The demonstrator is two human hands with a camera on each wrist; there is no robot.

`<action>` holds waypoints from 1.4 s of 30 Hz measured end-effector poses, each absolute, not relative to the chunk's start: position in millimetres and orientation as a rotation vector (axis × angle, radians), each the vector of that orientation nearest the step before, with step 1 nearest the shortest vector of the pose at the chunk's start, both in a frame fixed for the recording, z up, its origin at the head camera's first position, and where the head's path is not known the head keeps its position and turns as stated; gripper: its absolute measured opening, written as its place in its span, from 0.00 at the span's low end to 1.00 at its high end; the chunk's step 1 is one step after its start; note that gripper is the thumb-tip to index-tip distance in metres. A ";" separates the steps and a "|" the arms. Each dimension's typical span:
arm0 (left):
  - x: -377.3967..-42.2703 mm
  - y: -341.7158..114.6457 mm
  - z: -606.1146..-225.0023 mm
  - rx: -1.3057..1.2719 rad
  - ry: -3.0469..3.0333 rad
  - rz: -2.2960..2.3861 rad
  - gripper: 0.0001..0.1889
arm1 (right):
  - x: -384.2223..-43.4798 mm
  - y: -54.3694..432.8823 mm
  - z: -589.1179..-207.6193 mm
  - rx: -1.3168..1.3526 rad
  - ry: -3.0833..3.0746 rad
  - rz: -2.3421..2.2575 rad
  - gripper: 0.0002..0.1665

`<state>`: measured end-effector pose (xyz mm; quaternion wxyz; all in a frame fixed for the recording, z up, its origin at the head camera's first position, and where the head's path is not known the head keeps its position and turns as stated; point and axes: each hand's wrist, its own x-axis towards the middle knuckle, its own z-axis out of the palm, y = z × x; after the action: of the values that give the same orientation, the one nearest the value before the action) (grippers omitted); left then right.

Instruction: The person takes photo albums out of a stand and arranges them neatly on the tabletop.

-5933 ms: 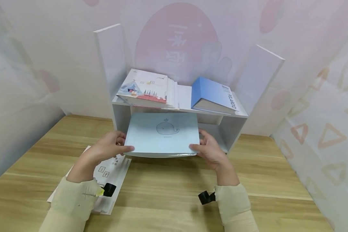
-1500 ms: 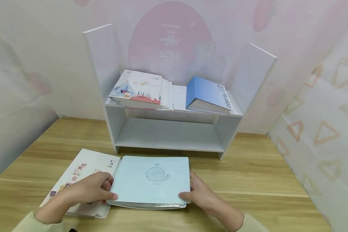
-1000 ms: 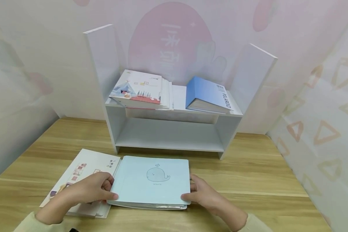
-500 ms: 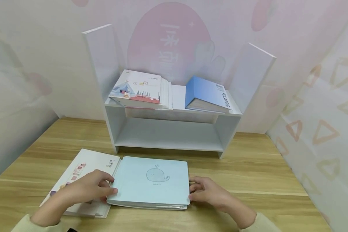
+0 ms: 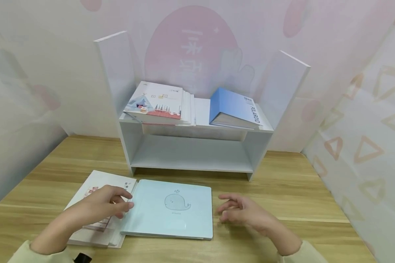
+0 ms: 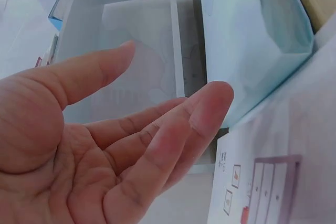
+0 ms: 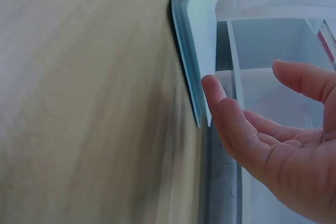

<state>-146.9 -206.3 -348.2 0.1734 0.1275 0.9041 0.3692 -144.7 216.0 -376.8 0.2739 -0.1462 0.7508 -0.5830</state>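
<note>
A pale blue album (image 5: pixel 151 215) with a line-drawn whale on its cover lies flat on the wooden table, its left edge by a white book (image 5: pixel 98 179). My left hand (image 5: pixel 100 204) hovers over that book, fingertips near the album's left edge, thumb and fingers apart and holding nothing. To the right of the album, my right hand (image 5: pixel 243 212) is off its edge with loosely bent, empty fingers. Both wrist views show the left palm (image 6: pixel 68 166) and right palm (image 7: pixel 299 161) bare, the album (image 7: pixel 197 40) beyond the fingertips.
Behind stands a white shelf unit (image 5: pixel 191 153) with tall side panels. On its upper board lie a stack of white books with a tent picture (image 5: pixel 158 98) and a blue POLAROID book (image 5: pixel 235 107). Printed fabric walls (image 5: pixel 355 109) enclose the table (image 5: pixel 299 204).
The album came out of the lower shelf and down onto the table beside the white book. Both hands have since let go; the right moved away rightward, the left lifted slightly.
</note>
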 end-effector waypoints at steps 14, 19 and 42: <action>-158.0 -185.4 -338.7 0.679 2.585 1.185 0.22 | -157.0 238.7 -350.8 -0.431 2.248 -1.763 0.29; -160.3 -171.6 -334.1 0.821 2.612 1.255 0.15 | -157.9 242.2 -341.7 -0.380 2.296 -1.885 0.27; -190.7 -84.3 -311.2 1.058 2.602 1.705 0.16 | -165.1 227.5 -294.0 -0.211 2.312 -2.592 0.10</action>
<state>-190.7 -84.3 -311.2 -0.0720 0.3210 0.7899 0.5175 -165.1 227.5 -294.0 -0.1683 -0.0599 0.6550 -0.7342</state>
